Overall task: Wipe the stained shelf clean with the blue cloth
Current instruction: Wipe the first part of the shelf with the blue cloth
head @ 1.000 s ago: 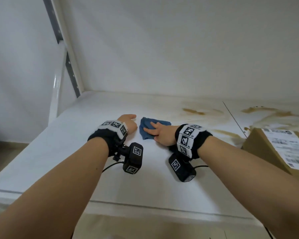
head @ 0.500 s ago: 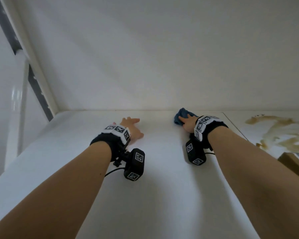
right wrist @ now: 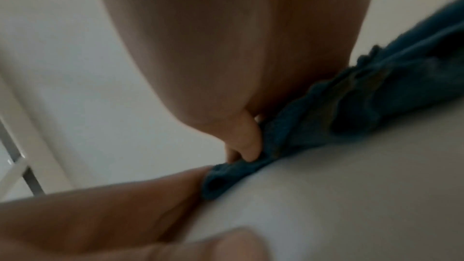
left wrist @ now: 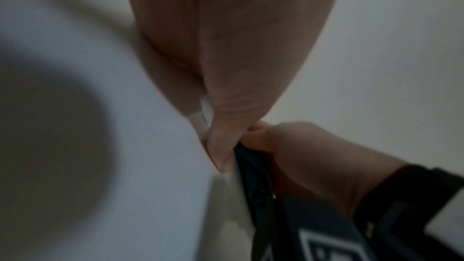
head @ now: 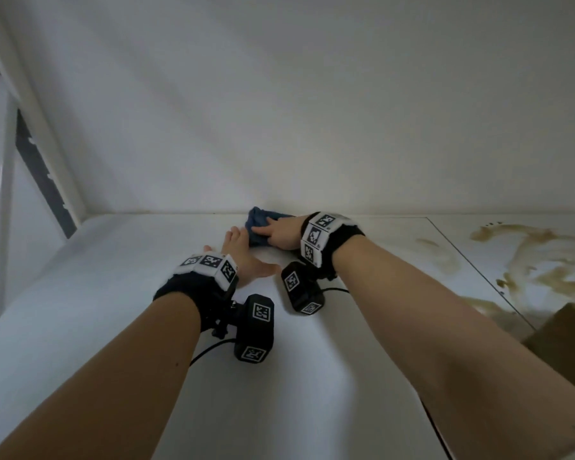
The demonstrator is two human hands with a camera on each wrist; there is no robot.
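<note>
The blue cloth point(head: 259, 227) lies bunched at the back of the white shelf point(head: 113, 293), against the rear wall. My right hand point(head: 279, 232) lies on top of it, and in the right wrist view its thumb point(right wrist: 247, 144) digs into the cloth point(right wrist: 351, 102) and pinches its edge. My left hand point(head: 243, 257) lies flat on the shelf just left of it with fingers spread. Its fingertips point(left wrist: 220, 152) touch the cloth's near edge. Brown stains point(head: 545, 260) streak the shelf to the right.
A cardboard box point(head: 565, 340) stands on the shelf at the right edge, by the stains. A fainter brown smear point(head: 442, 257) lies just left of a seam in the shelf. A white upright post point(head: 47, 154) closes the shelf's left rear corner.
My right hand has slid the cloth left along the rear wall, away from the stains. My left hand has reached forward until its fingers meet the cloth.
</note>
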